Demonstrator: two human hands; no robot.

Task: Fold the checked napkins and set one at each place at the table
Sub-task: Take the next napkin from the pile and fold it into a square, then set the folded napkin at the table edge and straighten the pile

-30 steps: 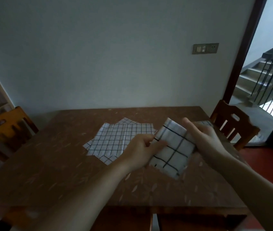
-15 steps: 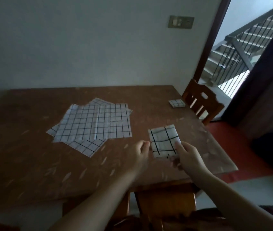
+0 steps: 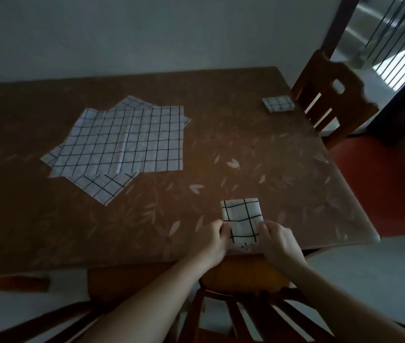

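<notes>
While the left hand [image 3: 212,241] pinches the lower left edge of a folded napkin [image 3: 242,222] and the right hand [image 3: 279,240] pinches its lower right edge, the napkin lies flat on the table [image 3: 258,154] in the lower middle of the frame, right at the table's near edge. Both hands have their fingers curled onto the cloth (the fingertips themselves are partly hidden by the knuckles). Below the hands, at the bottom of the frame, a wooden chair [image 3: 243,288] stands tucked against the near edge. Toward the left centre of the frame, a pile of unfolded napkins [image 3: 127,142] is spread across the tabletop, overlapping at different angles. In the upper right, a second folded napkin [image 3: 278,103] sits near the table's right edge, just beside another wooden chair [image 3: 332,95]. Beyond that chair, a railing [image 3: 399,45] shows blurred in the upper right corner.
</notes>
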